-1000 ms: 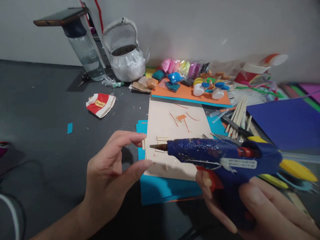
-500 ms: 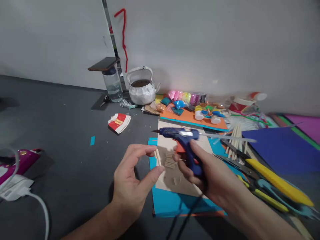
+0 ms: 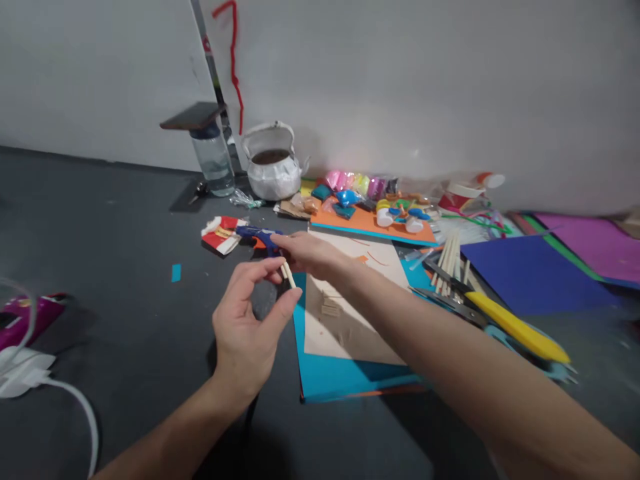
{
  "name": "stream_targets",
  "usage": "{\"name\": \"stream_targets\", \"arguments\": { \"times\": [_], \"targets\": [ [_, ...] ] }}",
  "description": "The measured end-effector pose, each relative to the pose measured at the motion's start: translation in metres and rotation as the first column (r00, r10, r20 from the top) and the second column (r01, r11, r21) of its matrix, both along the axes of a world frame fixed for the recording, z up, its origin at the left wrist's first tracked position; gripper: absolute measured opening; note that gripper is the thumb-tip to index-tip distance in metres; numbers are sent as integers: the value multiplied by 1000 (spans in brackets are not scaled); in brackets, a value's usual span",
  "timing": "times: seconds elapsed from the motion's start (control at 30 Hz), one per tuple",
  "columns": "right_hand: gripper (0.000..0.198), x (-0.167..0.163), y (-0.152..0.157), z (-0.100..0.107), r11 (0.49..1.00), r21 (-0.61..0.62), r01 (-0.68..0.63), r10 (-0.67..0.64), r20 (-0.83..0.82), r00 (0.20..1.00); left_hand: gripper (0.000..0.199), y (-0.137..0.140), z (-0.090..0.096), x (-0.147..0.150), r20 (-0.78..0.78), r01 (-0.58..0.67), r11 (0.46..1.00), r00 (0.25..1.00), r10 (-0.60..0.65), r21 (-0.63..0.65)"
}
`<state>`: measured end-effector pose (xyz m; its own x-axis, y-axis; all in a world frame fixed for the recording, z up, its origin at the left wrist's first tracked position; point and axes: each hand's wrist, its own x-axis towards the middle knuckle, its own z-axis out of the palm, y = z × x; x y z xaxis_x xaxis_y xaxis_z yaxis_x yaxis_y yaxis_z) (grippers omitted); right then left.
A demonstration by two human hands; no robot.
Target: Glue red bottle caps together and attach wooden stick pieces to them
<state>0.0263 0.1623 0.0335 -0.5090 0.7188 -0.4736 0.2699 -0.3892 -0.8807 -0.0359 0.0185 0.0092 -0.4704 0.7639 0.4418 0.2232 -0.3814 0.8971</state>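
Between thumb and fingertips, my left hand pinches two short pale wooden stick pieces lying side by side. My right hand is stretched past it with its grip on the blue glue gun. The gun's tip points left, at the crumpled red and white paper piece; part of its handle is hidden behind my hands. Small glued stick bundles lie on a beige sheet, which rests on blue card below my right forearm.
A metal kettle and a water bottle with a phone-like slab on top stand along the wall. Right of the sheets lie wooden sticks, yellow-handled pliers and coloured paper. A white plug adapter sits at left.
My right hand has carried the glue gun left and away from me, from above the beige sheet to the red and white paper piece. My left hand still holds the sticks. The view has shifted slightly.
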Motion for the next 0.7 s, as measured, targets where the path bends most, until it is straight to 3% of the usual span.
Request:
{"name": "stream_targets", "arguments": {
  "times": [0.1, 0.13, 0.17, 0.2, 0.23, 0.3, 0.4, 0.5, 0.7],
  "targets": [
    [10, 52, -7, 8, 974, 226, -7, -11, 78, 997, 32, -3, -1, 3, -56, 33, 997, 998, -36, -67],
    [7, 73, -14, 10, 870, 481, -106, 27, 168, 985, 31, -4, -1, 5, -86, 57, 993, 994, -66, -105],
    [9, 93, -25, 12, 733, 647, -212, 34, 276, 961, 30, -6, 0, 7, -125, 85, 986, 987, -104, -146],
    [12, 112, -38, 12, 632, 716, -298, 17, 371, 928, 30, -8, 0, 10, -177, 114, 975, 973, -148, -190],
    [12, 128, -52, 11, 564, 733, -381, 2, 460, 888, 29, -10, 0, 13, -240, 140, 962, 951, -197, -234],
    [10, 153, -81, 4, 477, 727, -494, -44, 581, 813, 26, -13, 1, 18, -373, 170, 934, 883, -286, -313],
    [15, 167, -111, -14, 429, 719, -546, -14, 610, 792, 22, -14, -2, 23, -531, 180, 901, 756, -383, -394],
    [16, 163, -118, -29, 381, 761, -525, -17, 573, 819, 18, -12, -10, 25, -600, 163, 868, 663, -448, -468],
    [16, 155, -111, -40, 353, 783, -512, -9, 550, 835, 20, -11, -23, 22, -640, 142, 848, 596, -485, -510]
  ]
}}
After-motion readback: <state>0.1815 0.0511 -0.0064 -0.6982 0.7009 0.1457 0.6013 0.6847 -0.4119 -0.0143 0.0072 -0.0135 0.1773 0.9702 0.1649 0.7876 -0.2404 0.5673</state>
